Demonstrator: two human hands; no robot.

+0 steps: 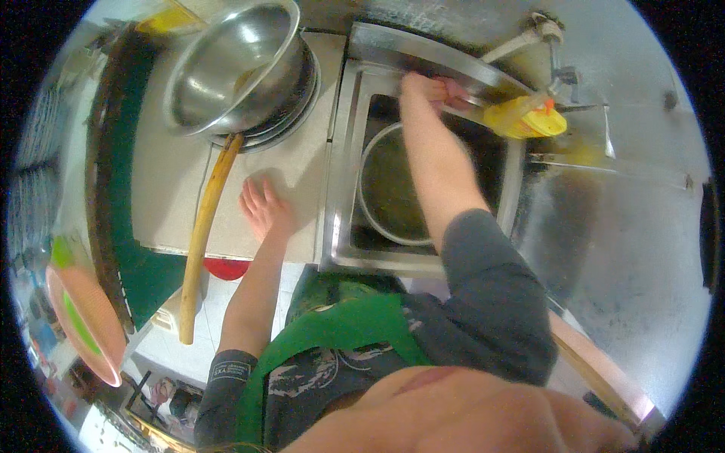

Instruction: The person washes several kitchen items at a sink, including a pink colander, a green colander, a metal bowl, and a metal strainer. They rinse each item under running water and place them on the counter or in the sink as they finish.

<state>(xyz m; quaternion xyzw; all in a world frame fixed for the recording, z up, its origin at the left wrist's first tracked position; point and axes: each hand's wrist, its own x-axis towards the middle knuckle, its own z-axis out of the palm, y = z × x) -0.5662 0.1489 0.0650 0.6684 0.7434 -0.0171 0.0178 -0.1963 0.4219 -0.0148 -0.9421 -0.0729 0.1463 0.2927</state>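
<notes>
My left hand rests on the pale countertop, fingers spread, with nothing in it. My right arm reaches across a stainless steel sink to its back rim. There my right hand is bent over, its fingers blurred and partly hidden, so its grip is unclear. Just right of it a yellow plastic bottle with an orange-red cap lies tilted at the sink's edge. Under my forearm a round metal-rimmed pot stands in the basin. Its inside looks dark greenish, and my arm covers part of it.
A large steel bowl sits tilted on other round metalware at the back left. From beneath it a wooden handle juts past the counter's front edge. A wall faucet is at the upper right; a pink basket stands far left.
</notes>
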